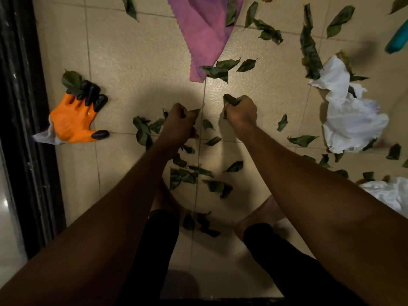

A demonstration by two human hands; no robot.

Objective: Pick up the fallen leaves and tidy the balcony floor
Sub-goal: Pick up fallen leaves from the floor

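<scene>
Where leaves [302, 140] litter beige floor tiles [143, 51], black frame [24, 107] left

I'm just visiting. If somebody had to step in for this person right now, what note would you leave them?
Left hand and right hand: each grips a few picked-up leaves.
Loose leaves lie scattered over the tiled floor: near the feet, by the orange glove, on the pink cloth and around the white bag.
Done: only these handfuls.
Left: most of the leaves, then probably the glove, cloth and bag.
</scene>
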